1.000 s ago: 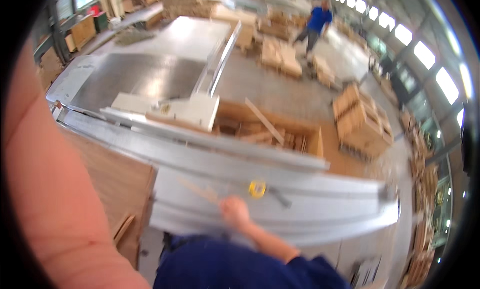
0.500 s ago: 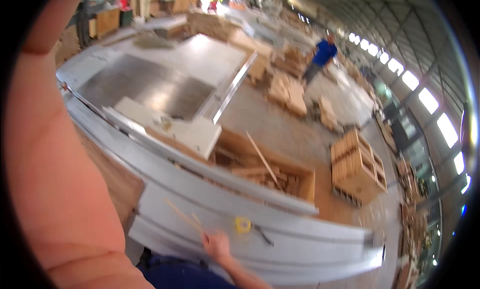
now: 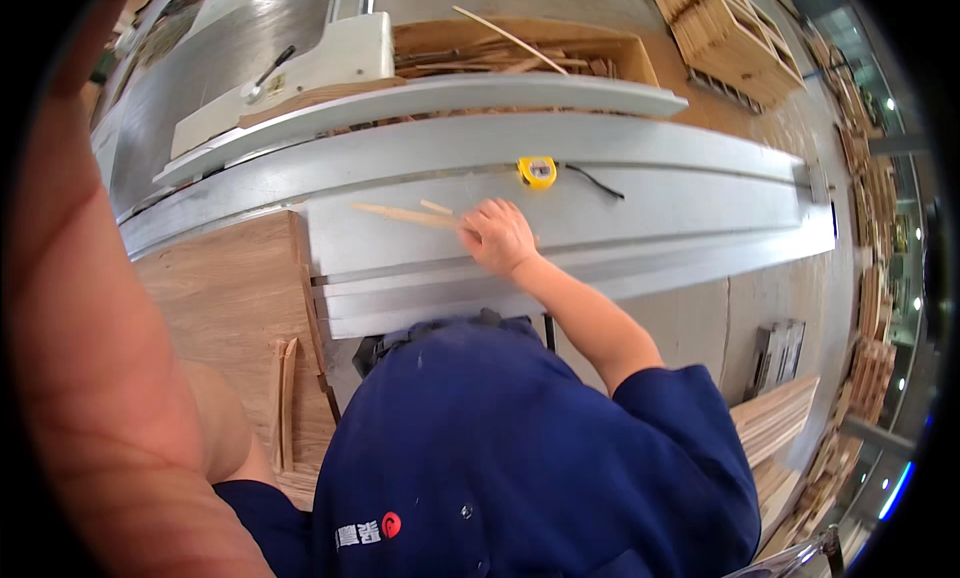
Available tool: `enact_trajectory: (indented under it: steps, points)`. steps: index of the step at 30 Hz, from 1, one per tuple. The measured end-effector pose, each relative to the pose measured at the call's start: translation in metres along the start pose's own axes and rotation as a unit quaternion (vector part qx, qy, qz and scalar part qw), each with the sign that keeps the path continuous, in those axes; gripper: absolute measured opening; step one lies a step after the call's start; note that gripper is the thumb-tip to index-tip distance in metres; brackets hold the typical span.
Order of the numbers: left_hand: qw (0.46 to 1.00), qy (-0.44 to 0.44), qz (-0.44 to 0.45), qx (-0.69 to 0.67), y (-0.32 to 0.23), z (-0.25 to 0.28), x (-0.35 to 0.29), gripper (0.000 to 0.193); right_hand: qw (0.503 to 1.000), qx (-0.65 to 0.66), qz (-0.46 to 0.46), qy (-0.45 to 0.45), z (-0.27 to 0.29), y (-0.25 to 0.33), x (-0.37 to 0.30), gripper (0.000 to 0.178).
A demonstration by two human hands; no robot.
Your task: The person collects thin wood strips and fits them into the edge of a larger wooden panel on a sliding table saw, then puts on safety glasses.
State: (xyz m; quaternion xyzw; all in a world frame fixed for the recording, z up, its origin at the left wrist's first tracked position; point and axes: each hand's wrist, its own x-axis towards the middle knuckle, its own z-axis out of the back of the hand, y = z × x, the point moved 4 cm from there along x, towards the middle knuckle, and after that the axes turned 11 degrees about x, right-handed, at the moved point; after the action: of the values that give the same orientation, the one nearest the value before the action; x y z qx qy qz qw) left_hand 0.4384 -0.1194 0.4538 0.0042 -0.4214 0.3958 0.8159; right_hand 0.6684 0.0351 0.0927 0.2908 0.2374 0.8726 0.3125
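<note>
My right hand (image 3: 497, 240) is closed around the end of a thin pale wood strip (image 3: 398, 214), low over a grey metal machine table (image 3: 420, 188). A short offcut of pale wood (image 3: 436, 207) lies beside that strip. Just beyond the hand rests a yellow tape measure (image 3: 537, 172) with a black strap (image 3: 596, 182). Very large and close to the camera, my left hand (image 3: 110, 348) fills the left side; its fingertips are out of sight.
A brown wood panel (image 3: 220, 288) carrying narrow strips (image 3: 284, 398) lies at left. Behind the metal fence (image 3: 430, 100) stands a wooden bin (image 3: 520, 33) of offcuts. A wooden cabinet frame (image 3: 727, 38) is at far right, with stacked boards (image 3: 775, 418) at near right.
The view has swung downward, bringing my torso and the wood panel into it. My right hand still holds the strip at the table, and my left hand stays by the camera.
</note>
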Motion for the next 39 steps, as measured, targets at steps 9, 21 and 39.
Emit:
enact_trajectory:
  steps: [9,21,39]
  points:
    - [0.999,0.011,0.027,-0.033,0.006,-0.034,0.015,0.038,1.0,0.002,-0.006,-0.011,-0.005,-0.008,-0.01,0.014]
    - [0.995,-0.049,0.045,-0.08,-0.019,-0.028,0.007,0.032,1.0,0.009,0.001,0.001,0.0,-0.005,-0.005,0.013]
    - [0.924,0.065,0.352,-0.133,0.034,-0.163,-0.026,0.008,0.999,0.035,0.006,-0.002,0.008,-0.006,-0.004,0.01]
